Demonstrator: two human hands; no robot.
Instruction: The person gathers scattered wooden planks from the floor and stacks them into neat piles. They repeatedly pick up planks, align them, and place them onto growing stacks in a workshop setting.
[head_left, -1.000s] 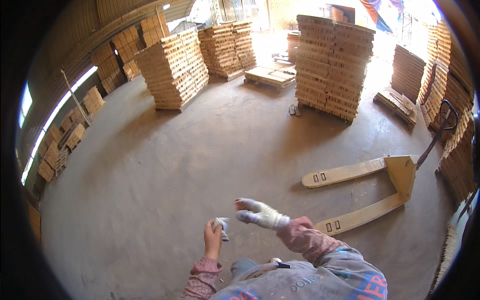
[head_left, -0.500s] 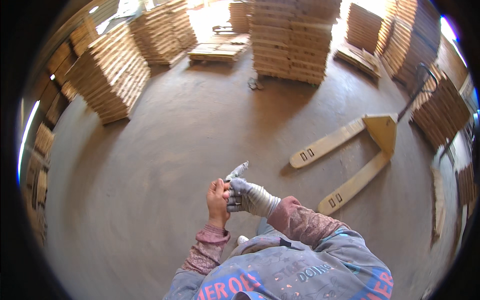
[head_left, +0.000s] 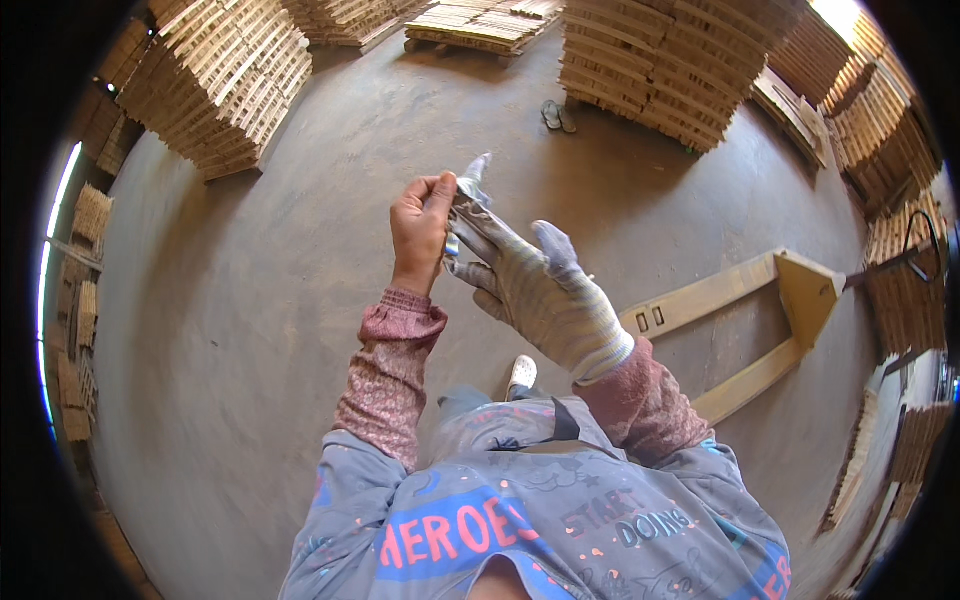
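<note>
My left hand (head_left: 422,225) is bare and closed, with thumb and fingers pinching light grey glove cloth at the fingertips of my right hand. A loose, pointed end of the knit work glove (head_left: 476,174) sticks up past that grip; whether it belongs to the worn glove or a second one I cannot tell. My right hand (head_left: 548,285) wears a whitish-grey knit glove. Its thumb stands apart and its fingers stretch up-left, with the foremost tips touching my left hand. A small blue and yellow patch (head_left: 452,245) shows between the hands.
A yellow pallet jack (head_left: 812,300) stands at the right, forks pointing toward me. Tall stacks of wooden pallets (head_left: 215,85) rise at the left, and another large stack (head_left: 670,70) at the back. A pair of sandals (head_left: 558,117) lies on the concrete floor.
Both hands have moved up and away from my body. The gloved right fingers, curled before, now stretch out with the thumb apart. The left hand still pinches the cloth; the view has shifted downward.
</note>
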